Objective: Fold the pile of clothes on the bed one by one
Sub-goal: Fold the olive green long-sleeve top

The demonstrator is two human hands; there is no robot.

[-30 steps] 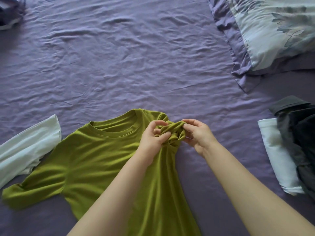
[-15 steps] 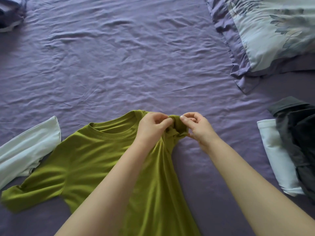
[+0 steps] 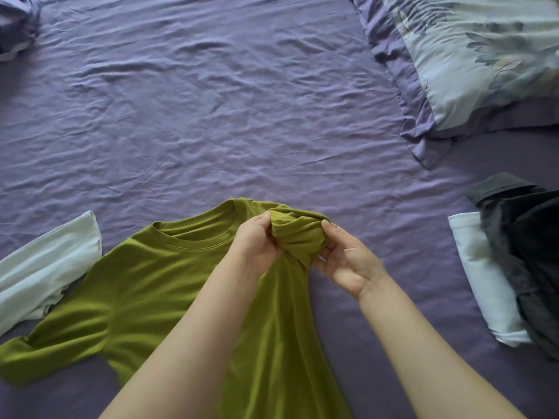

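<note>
An olive-green T-shirt lies front-up on the purple bed sheet, collar away from me and its left sleeve spread out at the lower left. Its right sleeve is bunched into a wad near the shoulder. My left hand pinches the wad from the left. From the right, my right hand grips the same wad with thumb and fingers, palm turned up. My forearms hide part of the shirt's body.
A pale white garment lies at the left edge, touching the shirt's sleeve. At the right, a dark grey garment rests over a folded white one. A floral pillow sits at the upper right, a bundle at the upper left.
Both hands have kept hold of the bunched sleeve. The wad has opened out wider, and my right hand has turned palm-up and dropped slightly to the right.
</note>
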